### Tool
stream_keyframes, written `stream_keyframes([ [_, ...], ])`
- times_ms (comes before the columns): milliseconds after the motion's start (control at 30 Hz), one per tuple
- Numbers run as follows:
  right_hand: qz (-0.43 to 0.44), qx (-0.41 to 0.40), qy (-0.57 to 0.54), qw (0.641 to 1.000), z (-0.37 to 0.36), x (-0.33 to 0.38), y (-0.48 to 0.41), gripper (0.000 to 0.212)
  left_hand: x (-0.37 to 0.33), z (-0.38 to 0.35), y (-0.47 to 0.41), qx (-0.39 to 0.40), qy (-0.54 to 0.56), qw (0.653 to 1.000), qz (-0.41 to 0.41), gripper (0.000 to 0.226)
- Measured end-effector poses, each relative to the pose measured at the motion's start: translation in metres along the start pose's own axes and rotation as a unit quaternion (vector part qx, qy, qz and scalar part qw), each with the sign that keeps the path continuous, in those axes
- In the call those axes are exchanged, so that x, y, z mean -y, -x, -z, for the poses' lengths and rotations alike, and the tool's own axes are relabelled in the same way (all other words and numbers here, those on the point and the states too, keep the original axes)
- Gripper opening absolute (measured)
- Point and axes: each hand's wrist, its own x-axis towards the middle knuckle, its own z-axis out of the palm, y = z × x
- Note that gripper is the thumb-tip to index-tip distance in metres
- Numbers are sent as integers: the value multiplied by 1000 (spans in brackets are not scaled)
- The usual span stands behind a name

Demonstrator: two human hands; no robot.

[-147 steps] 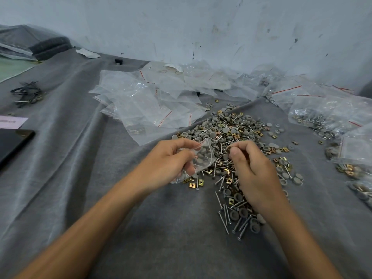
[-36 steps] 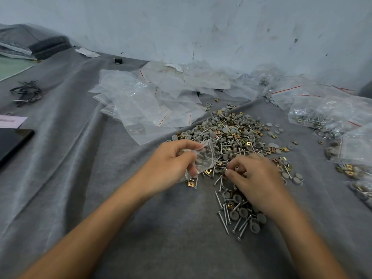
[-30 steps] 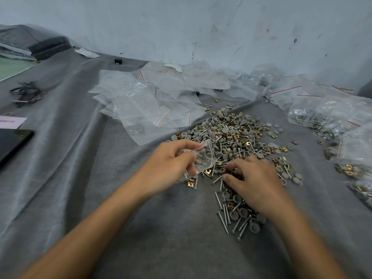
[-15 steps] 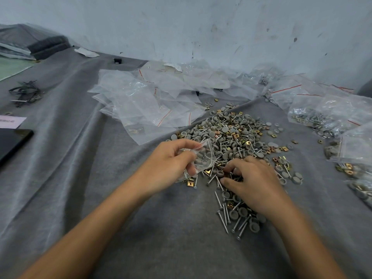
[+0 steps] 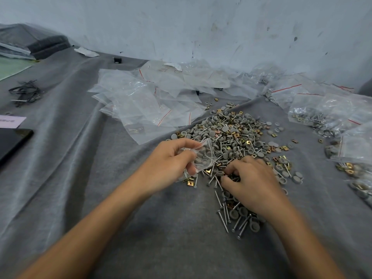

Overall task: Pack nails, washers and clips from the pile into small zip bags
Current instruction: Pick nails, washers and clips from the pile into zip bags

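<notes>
On the desk (image 5: 80,178), draped in soft, creased grey cloth, a loose pile (image 5: 231,133) of small hardware lies at the middle: thin steel nails (image 5: 223,212), round grey washers (image 5: 225,128) with domed tops, and square brass-coloured clips (image 5: 245,140). My left hand (image 5: 171,164) reaches in from the near left and pinches a small clear zip bag (image 5: 203,156) with grey washers inside, at the pile's near left edge. My right hand (image 5: 251,182) rests palm down on the pile's near side, fingers curled into the pieces; I cannot tell whether they grip anything. Empty crinkled plastic bags (image 5: 145,105) with red seal lines are heaped beyond, toward a scuffed pale wall (image 5: 201,27). Filled bags (image 5: 322,115) lie at the right. A flat black slab (image 5: 12,141) and a tangle of black wire (image 5: 26,93) lie far left.
</notes>
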Motion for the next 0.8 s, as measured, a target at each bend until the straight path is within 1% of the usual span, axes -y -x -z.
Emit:
stream_keyframes([
  [67, 8, -9, 15, 1000, 0, 0, 1, 14, 0, 0, 0, 1, -2, 1000, 0, 29],
  [167, 20, -18, 25, 999, 0, 1, 2, 14, -1, 0, 1, 4, -4, 1000, -2, 29],
  [300, 28, -12, -3, 1000, 0, 0, 2, 25, -1, 0, 1, 5, 6, 1000, -1, 29],
  [400, 36, 6, 6, 999, 0, 3, 3, 30, 0, 1, 0, 1, 4, 1000, -4, 28],
  [567, 54, -7, -7, 998, -2, 7, 3, 11, 0, 0, -1, 2, 8, 1000, -5, 29],
  [633, 57, -6, -13, 998, -3, 7, 4, 9, 0, 1, -1, 1, 10, 1000, -4, 29],
  [700, 59, -22, -34, 997, -3, 4, 4, 6, 0, 1, -1, 3, 7, 1000, -4, 28],
  [733, 59, -36, -53, 996, -3, 2, 3, 5, 0, 1, -1, 3, 5, 1000, -4, 28],
  [800, 51, -65, -108, 991, -1, -2, 1, 10, 0, 2, 0, 2, -1, 1000, -3, 28],
])
